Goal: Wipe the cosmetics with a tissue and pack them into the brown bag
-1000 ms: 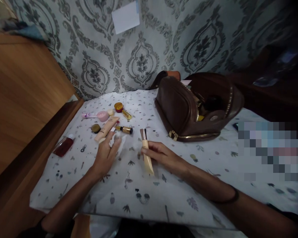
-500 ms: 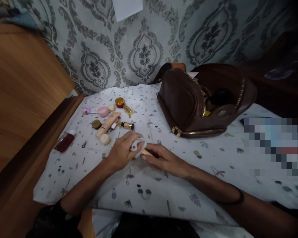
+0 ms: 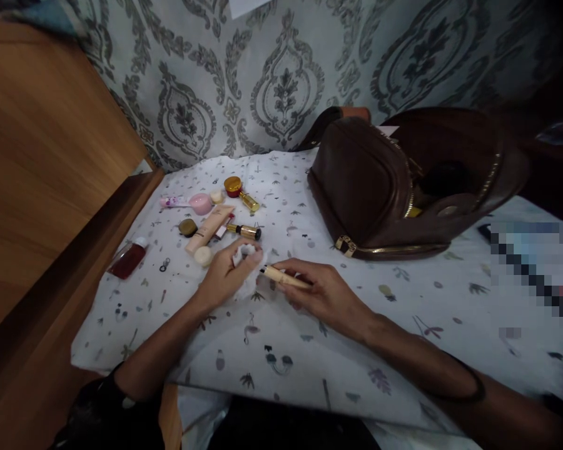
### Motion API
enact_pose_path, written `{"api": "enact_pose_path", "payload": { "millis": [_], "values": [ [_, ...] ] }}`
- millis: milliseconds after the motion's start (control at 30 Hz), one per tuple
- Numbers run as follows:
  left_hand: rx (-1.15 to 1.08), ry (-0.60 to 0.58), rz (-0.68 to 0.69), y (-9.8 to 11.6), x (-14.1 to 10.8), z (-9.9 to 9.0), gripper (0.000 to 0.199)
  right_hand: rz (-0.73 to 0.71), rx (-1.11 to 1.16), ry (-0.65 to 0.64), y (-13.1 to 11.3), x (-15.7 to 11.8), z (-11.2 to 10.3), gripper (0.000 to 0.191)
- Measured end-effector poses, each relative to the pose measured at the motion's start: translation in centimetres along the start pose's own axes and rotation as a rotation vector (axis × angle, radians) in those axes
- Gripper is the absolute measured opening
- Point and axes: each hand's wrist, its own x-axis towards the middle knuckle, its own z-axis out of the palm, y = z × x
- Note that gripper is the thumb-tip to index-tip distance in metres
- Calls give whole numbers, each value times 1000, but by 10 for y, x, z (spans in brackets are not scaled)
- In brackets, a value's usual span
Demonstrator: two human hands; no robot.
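My left hand (image 3: pixel 221 280) is closed around a crumpled white tissue (image 3: pixel 246 289). In my right hand (image 3: pixel 334 295) I grip a slim beige cosmetic tube (image 3: pixel 281 276) between thumb and fingers. Its dark end points at the tissue, with a small gap between them. Just beyond my left hand lie a gold and black tube (image 3: pixel 244 232), a peach squeeze tube (image 3: pixel 210 229) and a small cream round jar (image 3: pixel 203 255).
A brown leather bag (image 3: pixel 361 187), unzipped, stands at the back right. Several small cosmetics lie at the left, including a pink round container (image 3: pixel 201 203), a red-gold jar (image 3: pixel 233 186) and a bottle of red liquid (image 3: pixel 128 259). Wooden furniture (image 3: pixel 51 144) borders the left side.
My right hand has drawn the beige tube back from the tissue, so more of the tube shows, including its dark end. The whole view has shifted slightly.
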Motion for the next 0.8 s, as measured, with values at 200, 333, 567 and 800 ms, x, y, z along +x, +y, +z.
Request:
{"api": "enact_pose_path", "payload": {
  "millis": [200,333,567,800],
  "values": [
    [180,-6,110,-2,-3,4,23,-62,-128,43,-4,0,1,25],
    [100,74,65,-6,-3,3,28,-55,-164,37,-8,1,-1,36],
    [-61,110,-10,-11,-1,3,38,-32,-145,78,-3,2,-2,23],
    [163,14,105,-12,-5,9,19,-166,-230,96,1,-4,7,13]
  ]
}}
